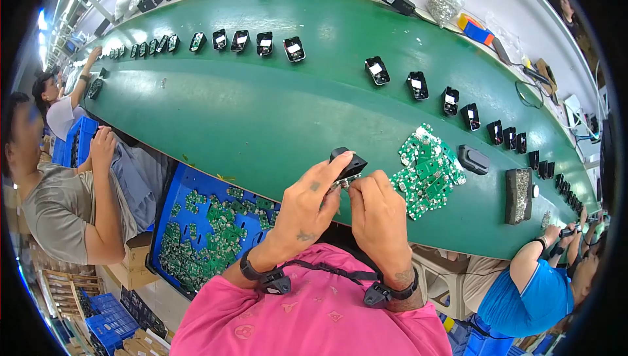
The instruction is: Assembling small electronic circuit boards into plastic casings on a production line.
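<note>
My left hand (307, 202) grips a small black plastic housing (354, 166) above the near edge of the green worktable (248, 114). Small metallic and pale parts show along the housing's lower side, too small to name. Fingers of my right hand (381, 219) are pinched together right against that side; what lies between them is hidden. Just to the right, a heap of green circuit boards (428, 171) lies on the table. Beyond it rests a black oblong case (473, 160).
A row of open black housings (377, 70) curves along the table's far side. A blue bin (167, 215) of circuit boards stands at lower left. A dark block with a speckled top (519, 196) sits at right. Co-workers sit on both sides.
</note>
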Action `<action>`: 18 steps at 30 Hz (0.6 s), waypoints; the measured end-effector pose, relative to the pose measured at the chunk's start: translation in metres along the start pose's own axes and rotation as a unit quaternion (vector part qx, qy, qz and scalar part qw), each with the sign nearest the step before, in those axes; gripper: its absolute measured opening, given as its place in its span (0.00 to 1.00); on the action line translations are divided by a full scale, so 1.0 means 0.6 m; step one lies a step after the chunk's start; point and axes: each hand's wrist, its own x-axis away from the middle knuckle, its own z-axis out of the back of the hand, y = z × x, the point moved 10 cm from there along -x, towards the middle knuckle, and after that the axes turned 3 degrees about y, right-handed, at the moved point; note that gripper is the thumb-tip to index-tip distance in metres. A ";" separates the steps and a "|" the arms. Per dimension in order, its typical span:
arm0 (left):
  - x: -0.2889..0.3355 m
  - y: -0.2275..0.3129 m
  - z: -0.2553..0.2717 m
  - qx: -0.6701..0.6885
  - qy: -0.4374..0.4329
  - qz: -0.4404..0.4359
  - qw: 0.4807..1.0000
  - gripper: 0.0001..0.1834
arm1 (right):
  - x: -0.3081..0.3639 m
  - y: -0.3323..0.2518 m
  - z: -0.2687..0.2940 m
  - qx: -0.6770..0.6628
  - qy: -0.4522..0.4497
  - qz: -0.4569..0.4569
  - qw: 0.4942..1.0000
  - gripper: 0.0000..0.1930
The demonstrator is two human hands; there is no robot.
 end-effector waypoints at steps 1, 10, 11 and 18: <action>0.001 0.002 -0.001 0.000 0.000 0.000 1.000 0.31 | 0.001 -0.002 0.001 0.019 0.004 0.002 1.000 0.02; 0.007 0.019 -0.004 -0.068 0.018 -0.045 0.996 0.31 | 0.012 -0.003 0.004 0.039 0.029 -0.014 0.999 0.03; 0.008 0.013 -0.003 -0.045 0.016 -0.028 0.998 0.31 | 0.012 -0.004 0.004 0.039 0.030 -0.016 0.999 0.03; 0.006 0.020 0.003 -0.055 0.022 -0.045 0.997 0.31 | 0.012 -0.008 0.005 0.019 0.040 0.006 0.999 0.03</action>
